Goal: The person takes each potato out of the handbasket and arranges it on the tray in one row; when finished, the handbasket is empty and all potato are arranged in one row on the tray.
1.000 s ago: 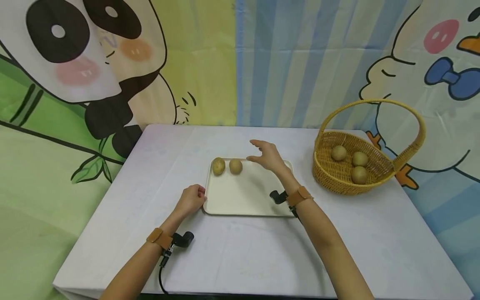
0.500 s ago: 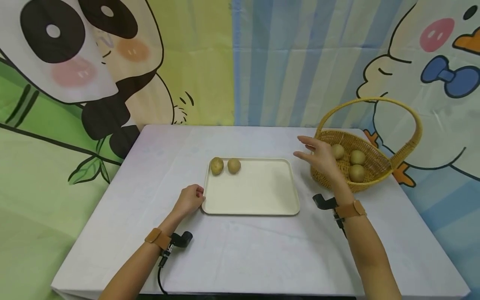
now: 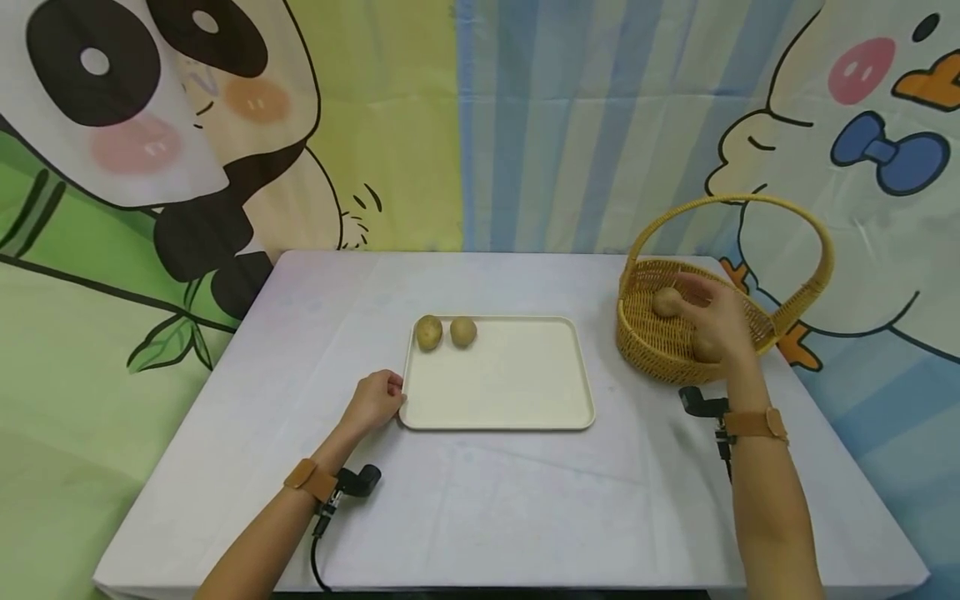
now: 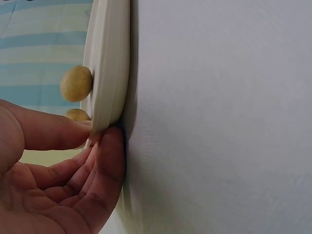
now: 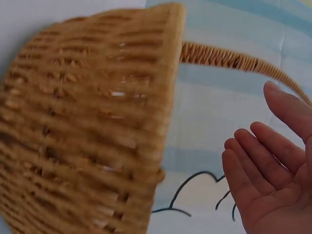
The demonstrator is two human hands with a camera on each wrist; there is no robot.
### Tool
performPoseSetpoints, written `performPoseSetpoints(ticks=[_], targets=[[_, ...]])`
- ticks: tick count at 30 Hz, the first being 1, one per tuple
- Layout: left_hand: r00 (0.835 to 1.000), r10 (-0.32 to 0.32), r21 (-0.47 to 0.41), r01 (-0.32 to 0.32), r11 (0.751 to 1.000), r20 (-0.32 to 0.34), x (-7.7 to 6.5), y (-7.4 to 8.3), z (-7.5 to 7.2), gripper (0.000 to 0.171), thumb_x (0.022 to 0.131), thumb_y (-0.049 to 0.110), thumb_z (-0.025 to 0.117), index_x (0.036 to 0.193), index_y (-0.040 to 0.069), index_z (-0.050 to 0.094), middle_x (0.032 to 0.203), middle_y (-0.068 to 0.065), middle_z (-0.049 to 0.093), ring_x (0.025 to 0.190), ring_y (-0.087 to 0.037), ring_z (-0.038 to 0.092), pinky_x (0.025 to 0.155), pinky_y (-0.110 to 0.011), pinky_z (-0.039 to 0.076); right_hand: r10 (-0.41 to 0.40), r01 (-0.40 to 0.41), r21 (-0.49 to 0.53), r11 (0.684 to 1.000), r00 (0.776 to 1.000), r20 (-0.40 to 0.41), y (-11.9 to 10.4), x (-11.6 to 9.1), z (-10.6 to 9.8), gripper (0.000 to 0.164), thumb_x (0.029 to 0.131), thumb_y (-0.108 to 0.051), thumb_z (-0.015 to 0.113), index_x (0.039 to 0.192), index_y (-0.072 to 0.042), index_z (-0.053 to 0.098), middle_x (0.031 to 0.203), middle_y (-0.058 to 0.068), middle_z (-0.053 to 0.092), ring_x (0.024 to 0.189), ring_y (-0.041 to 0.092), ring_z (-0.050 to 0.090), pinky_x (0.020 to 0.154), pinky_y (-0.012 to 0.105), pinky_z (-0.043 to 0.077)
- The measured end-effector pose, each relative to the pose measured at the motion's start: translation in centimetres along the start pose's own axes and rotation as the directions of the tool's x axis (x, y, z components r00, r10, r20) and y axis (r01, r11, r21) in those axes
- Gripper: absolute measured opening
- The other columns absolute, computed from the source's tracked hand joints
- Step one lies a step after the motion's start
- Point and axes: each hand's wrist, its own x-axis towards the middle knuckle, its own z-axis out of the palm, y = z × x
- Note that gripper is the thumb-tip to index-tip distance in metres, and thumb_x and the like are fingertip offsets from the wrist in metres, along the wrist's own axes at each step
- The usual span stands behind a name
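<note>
My left hand (image 3: 377, 400) pinches the left edge of a cream tray (image 3: 510, 383). In the left wrist view the thumb lies on the rim and the curled fingers (image 4: 109, 161) are against its underside. Two round, yellow-brown potatoes (image 3: 428, 332) sit in the tray's far left corner. Over a wicker basket (image 3: 652, 358) my right hand (image 3: 722, 317) hovers with its fingers extended, holding nothing. Inside the basket a potato (image 3: 665, 302) shows left of that hand, and another is partly covered by it. The right wrist view has the open palm (image 5: 273, 195) beyond the basket's rim.
A tall arched handle (image 3: 750, 198) rises over the basket, close to the right hand. White cloth (image 3: 480, 517) covers the table. Behind it hangs a printed curtain (image 3: 540, 125) with cartoon animals.
My right hand has moved from above the tray rightward to over the basket, now covering some of the potatoes there. The left hand has stayed at the tray's edge.
</note>
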Motion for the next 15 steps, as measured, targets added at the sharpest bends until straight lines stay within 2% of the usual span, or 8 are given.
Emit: performPoseSetpoints(ticks=[7, 15], targets=[[1.0, -0.005, 0.004, 0.005, 1.0, 0.002, 0.1, 0.1, 0.0, 0.018, 0.08, -0.001, 0.061, 0.097, -0.008, 0.059, 0.079, -0.01, 0.058, 0.07, -0.019, 0.053, 0.06, -0.027, 0.044, 0.072, -0.073, -0.056, 0.996, 0.997, -0.021, 2.6, 0.3, -1.1, 0.07, 0.085, -0.045, 0.061, 0.137, -0.004, 0.043, 0.137, 0.022, 0.044, 0.123, 0.041, 0.042, 0.099, 0.049, 0.036], [1.0, -0.024, -0.007, 0.024, 1.0, 0.008, 0.0, 0.1, 0.1, 0.019, 0.081, -0.001, 0.061, 0.099, -0.008, 0.058, 0.079, -0.01, 0.059, 0.068, -0.018, 0.054, 0.058, -0.025, 0.044, 0.075, -0.077, -0.128, 0.989, 0.997, -0.022, 5.2, 0.3, -1.5, 0.06, 0.088, -0.035, 0.062, 0.134, 0.0, 0.047, 0.132, 0.027, 0.047, 0.117, 0.044, 0.045, 0.094, 0.053, 0.038]])
